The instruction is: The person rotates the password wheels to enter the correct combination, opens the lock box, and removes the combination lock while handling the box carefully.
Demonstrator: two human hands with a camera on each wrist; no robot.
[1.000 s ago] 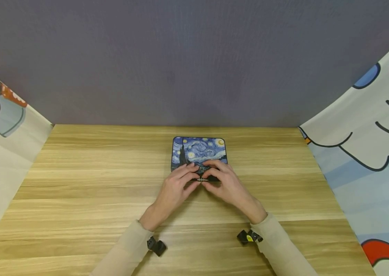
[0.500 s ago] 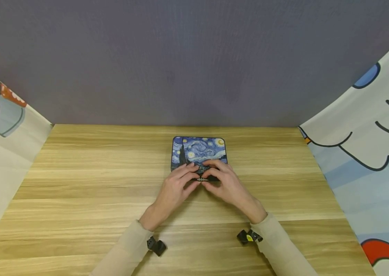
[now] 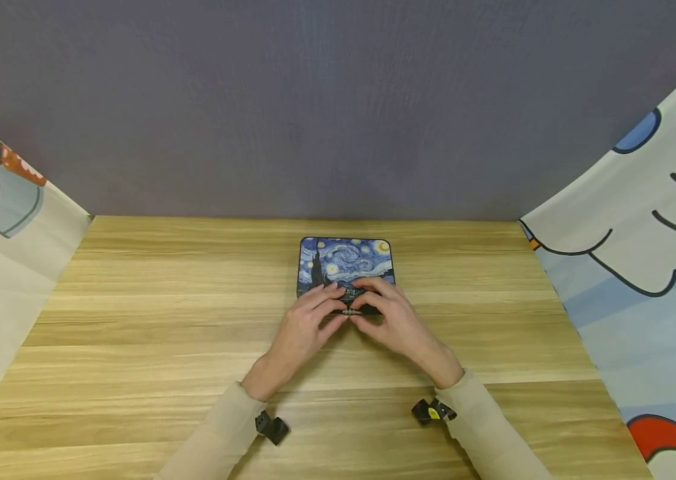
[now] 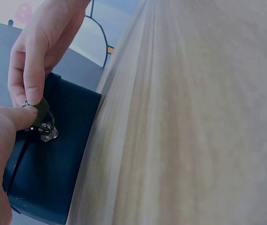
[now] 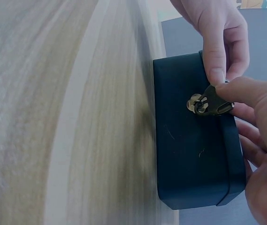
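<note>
I see the left hand (image 3: 304,325) and right hand (image 3: 398,323) unmoved, fingers still pinching the latch (image 5: 213,104) on the near side of the box (image 3: 347,262).

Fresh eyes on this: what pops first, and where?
Probably the box, its lid bearing a swirling blue night-sky picture, near the middle of the far edge of the wooden table. Next, the left hand and right hand, meeting at the metal clasp on the box's near side. Then the bold cartoon prints on the left cloth and right cloth, flanking the table.
</note>
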